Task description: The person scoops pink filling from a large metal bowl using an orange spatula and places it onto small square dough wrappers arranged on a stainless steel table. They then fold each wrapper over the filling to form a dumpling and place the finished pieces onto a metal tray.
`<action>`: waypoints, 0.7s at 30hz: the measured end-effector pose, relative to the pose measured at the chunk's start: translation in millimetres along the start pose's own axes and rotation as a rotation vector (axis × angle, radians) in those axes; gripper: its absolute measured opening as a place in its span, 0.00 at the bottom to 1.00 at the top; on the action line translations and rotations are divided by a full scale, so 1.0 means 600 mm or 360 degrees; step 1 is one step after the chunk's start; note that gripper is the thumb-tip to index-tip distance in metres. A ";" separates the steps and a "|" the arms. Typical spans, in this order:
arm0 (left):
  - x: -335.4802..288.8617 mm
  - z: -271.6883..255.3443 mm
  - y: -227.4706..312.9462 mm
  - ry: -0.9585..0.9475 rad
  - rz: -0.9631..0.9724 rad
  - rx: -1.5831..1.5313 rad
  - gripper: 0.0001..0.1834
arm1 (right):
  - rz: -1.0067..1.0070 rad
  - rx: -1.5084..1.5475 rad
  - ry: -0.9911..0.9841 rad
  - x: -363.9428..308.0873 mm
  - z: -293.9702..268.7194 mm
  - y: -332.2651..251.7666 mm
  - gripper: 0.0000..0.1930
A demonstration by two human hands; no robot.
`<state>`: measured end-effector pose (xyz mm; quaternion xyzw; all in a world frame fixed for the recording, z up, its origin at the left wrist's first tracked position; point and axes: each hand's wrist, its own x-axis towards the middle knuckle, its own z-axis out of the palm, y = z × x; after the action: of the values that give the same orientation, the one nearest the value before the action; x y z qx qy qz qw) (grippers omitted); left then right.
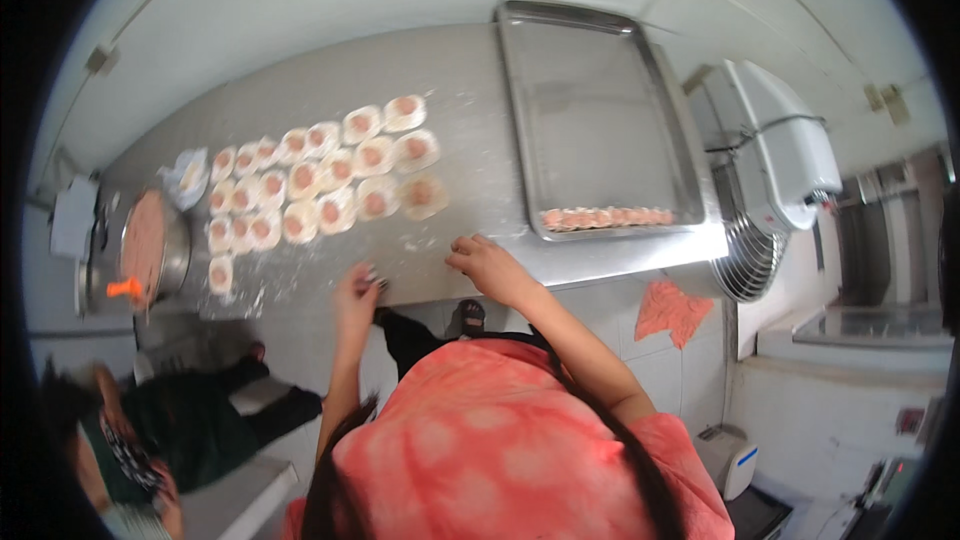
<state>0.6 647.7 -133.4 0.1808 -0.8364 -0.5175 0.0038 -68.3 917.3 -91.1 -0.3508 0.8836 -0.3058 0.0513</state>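
Rows of round, flattened dough wrappers (pixel 340 170), each with a dab of pink filling, lie on the steel table. My left hand (pixel 357 296) is at the table's front edge, below these rows. Its bent fingers are smeared by motion, with a small pale patch at the tips that I cannot make out. To its right, my right hand (pixel 484 264) hovers by the front edge, fingers loosely curved and apart, with nothing visible in them. The nearest wrapper (pixel 422 197) is just beyond it. Filled dumplings (pixel 605 219) line the near end of a large metal tray (pixel 515 120).
At the left end, a metal bowl (pixel 176 252) holds pink filling and an orange-handled tool (pixel 125 288); a crumpled white bag (pixel 186 178) lies beside it. A white mixer (pixel 790 155) stands at right. Another person (pixel 190 430) sits at lower left. A pink cloth (pixel 672 312) hangs near the right front edge.
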 end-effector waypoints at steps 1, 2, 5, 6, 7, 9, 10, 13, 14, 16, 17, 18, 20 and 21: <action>-0.005 -0.017 0.003 0.0116 0.0155 0.0103 0.16 | 0.0059 0.0099 0.0102 -0.008 -0.016 0.016 0.14; -0.009 -0.038 -0.014 0.0159 0.0159 0.0048 0.16 | 0.0166 0.0152 0.0243 -0.017 -0.057 0.030 0.14; -0.031 -0.096 -0.044 0.0354 0.0250 0.0139 0.15 | 0.0713 -0.0077 0.0646 -0.080 -0.186 0.114 0.15; -0.037 -0.108 -0.044 0.0362 0.0212 0.0184 0.14 | 0.0892 -0.0082 0.0798 -0.115 -0.222 0.170 0.15; -0.044 -0.121 -0.046 0.0384 0.0165 0.0236 0.14 | 0.1065 -0.0374 0.0797 -0.144 -0.267 0.194 0.16; -0.048 -0.131 -0.054 0.0404 0.0097 0.0300 0.13 | 0.1163 -0.0547 0.0917 -0.215 -0.316 0.277 0.15; -0.050 -0.135 -0.058 0.0410 0.0071 0.0321 0.13 | 0.1227 -0.0693 0.0888 -0.241 -0.329 0.305 0.15; -0.054 -0.131 -0.047 0.0388 0.0031 0.0391 0.13 | 0.1508 -0.0699 0.0618 -0.284 -0.332 0.372 0.13; -0.054 -0.128 -0.039 0.0371 0.0027 0.0414 0.13 | 0.1487 -0.0738 0.0513 -0.299 -0.329 0.392 0.12; -0.055 -0.122 -0.022 0.0328 0.0089 0.0406 0.13 | 0.1556 -0.0735 0.0361 -0.300 -0.328 0.401 0.13; -0.053 -0.119 -0.018 0.0304 0.0122 0.0400 0.13 | 0.1592 -0.0735 0.0286 -0.302 -0.328 0.405 0.13; -0.054 -0.120 -0.021 0.0300 0.0136 0.0387 0.13 | 0.1557 -0.0637 0.0228 -0.300 -0.330 0.405 0.13; -0.053 -0.119 -0.032 0.0289 0.0165 0.0357 0.13 | 0.1487 -0.0446 0.0112 -0.299 -0.343 0.403 0.14; -0.051 -0.117 -0.029 0.0277 0.0158 0.0367 0.13 | 0.1520 -0.0367 0.0036 -0.296 -0.354 0.393 0.16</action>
<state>48.2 589.5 -110.4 0.1828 -0.8947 -0.3994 0.0811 -139.3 1273.9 -77.5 0.0935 0.9744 -0.1520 0.1369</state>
